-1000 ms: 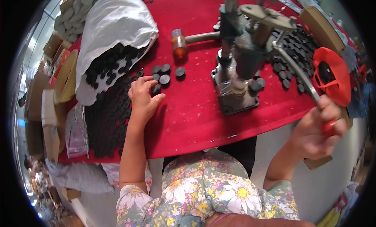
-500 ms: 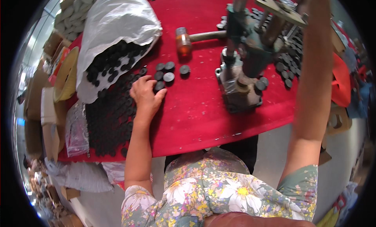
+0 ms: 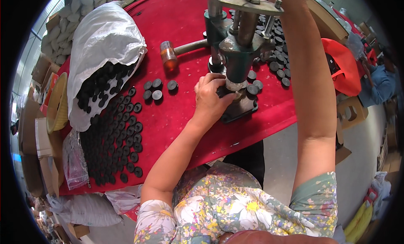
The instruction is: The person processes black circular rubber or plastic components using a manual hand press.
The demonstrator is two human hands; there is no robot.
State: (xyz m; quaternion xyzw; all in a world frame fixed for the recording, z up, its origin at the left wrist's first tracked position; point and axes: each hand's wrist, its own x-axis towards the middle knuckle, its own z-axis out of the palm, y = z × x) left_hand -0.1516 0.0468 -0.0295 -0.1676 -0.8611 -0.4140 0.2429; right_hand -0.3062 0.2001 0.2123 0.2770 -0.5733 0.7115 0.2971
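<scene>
A green bench press (image 3: 240, 58) stands on the red-covered table, its metal ram lowered toward its base. My left hand (image 3: 209, 96) is at the base of the press, fingers and thumb closed on a dark round cap (image 3: 221, 91) beside the ram; the hand partly hides the cap. My right arm (image 3: 309, 88) reaches up past the press's right side. Only the wrist end shows at the top edge, so the right fingers are out of sight. Several grey-topped round caps (image 3: 252, 89) lie right of the base, and a small group of them (image 3: 157, 95) lies to the left.
A mallet (image 3: 169, 56) with an amber head lies left of the press. A white sack (image 3: 105, 37) spills black caps, with many more loose caps (image 3: 122, 138) spread below it. Further caps (image 3: 280, 58) cover the table behind the press. An orange-red bag (image 3: 343, 67) sits at the right.
My left hand has moved right from the small group of caps to the press base, taking a cap with it. The view has shifted, and my right arm stays raised.
</scene>
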